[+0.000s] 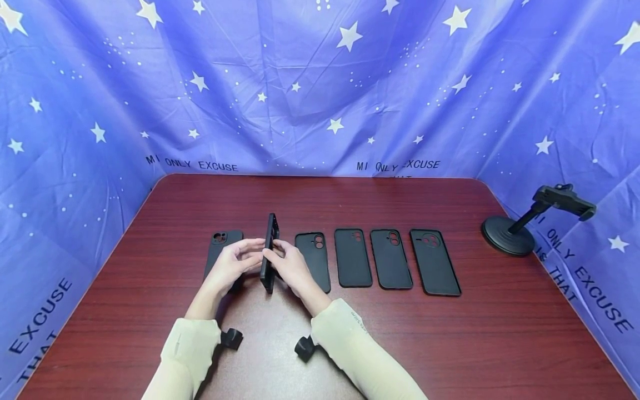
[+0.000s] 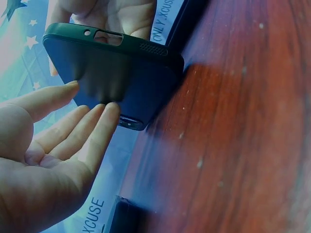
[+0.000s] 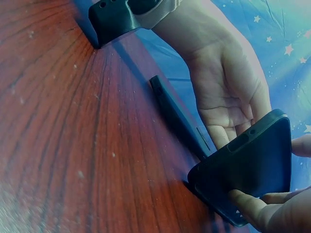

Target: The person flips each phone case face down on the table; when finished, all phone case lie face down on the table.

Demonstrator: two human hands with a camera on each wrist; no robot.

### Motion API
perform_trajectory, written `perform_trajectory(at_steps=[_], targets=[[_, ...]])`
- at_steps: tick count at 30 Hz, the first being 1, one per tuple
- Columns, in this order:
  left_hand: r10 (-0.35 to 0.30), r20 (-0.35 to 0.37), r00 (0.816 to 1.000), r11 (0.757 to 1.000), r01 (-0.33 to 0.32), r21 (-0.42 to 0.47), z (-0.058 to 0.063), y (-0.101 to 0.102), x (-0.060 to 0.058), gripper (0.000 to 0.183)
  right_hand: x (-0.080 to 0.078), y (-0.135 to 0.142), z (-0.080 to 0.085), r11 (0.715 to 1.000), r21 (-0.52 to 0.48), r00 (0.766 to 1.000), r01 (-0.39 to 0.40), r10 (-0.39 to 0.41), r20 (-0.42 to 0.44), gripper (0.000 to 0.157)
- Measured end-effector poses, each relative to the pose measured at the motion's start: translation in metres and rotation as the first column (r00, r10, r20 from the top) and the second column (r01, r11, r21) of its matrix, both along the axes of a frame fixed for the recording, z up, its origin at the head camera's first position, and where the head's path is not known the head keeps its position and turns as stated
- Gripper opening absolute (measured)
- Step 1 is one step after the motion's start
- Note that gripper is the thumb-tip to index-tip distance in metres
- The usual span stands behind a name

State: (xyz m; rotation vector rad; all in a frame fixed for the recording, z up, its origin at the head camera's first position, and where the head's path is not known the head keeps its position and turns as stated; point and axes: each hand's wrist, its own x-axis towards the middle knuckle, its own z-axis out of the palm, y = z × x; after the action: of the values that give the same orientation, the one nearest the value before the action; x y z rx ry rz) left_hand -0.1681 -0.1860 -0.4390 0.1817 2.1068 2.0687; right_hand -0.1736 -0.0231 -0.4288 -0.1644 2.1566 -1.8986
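An empty black phone case (image 1: 270, 261) stands on its long edge between my two hands, back to the left, its port end towards me. In the left wrist view, skin shows through the port cutout of the case (image 2: 114, 73). My left hand (image 1: 237, 264) reaches its fingertips and thumb to the case's back, fingers nearly straight. From the other side my right hand (image 1: 292, 266) pinches the case, thumb over the upper edge and fingers against the inner face. Another black phone case (image 1: 223, 240) lies partly hidden under my left hand, and one (image 1: 314, 261) just right of my right hand.
Further right on the reddish-brown table (image 1: 310, 200) lie more black cases: one case (image 1: 353, 261), a second case (image 1: 392, 264) and a wider case (image 1: 436, 266). At the right edge stands a black phone stand (image 1: 510, 239). A blue starry curtain (image 1: 300, 133) surrounds the table.
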Motion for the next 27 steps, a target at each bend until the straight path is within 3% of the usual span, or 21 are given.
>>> perform_trajectory(at_steps=[5, 17, 27], targets=[[-0.026, 0.018, 0.999, 0.999, 0.027, -0.047, -0.0010, -0.0003, 0.0004, 0.049, 0.0028, 0.0014, 0.0067, 1.000, 0.008, 1.000, 0.008, -0.008, -0.002, 0.051], [-0.047, 0.101, 0.994, 0.988, 0.061, -0.142, -0.0013, -0.0003, 0.0012, 0.051, -0.0018, 0.0024, 0.0034, 0.998, -0.012, 0.997, 0.065, -0.065, 0.028, 0.045], [-0.003, 0.036, 0.999, 0.958, 0.013, -0.286, 0.0004, 0.0016, 0.0016, 0.051, -0.0054, 0.0083, 0.0052, 0.994, -0.035, 0.994, 0.106, -0.107, -0.010, 0.043]])
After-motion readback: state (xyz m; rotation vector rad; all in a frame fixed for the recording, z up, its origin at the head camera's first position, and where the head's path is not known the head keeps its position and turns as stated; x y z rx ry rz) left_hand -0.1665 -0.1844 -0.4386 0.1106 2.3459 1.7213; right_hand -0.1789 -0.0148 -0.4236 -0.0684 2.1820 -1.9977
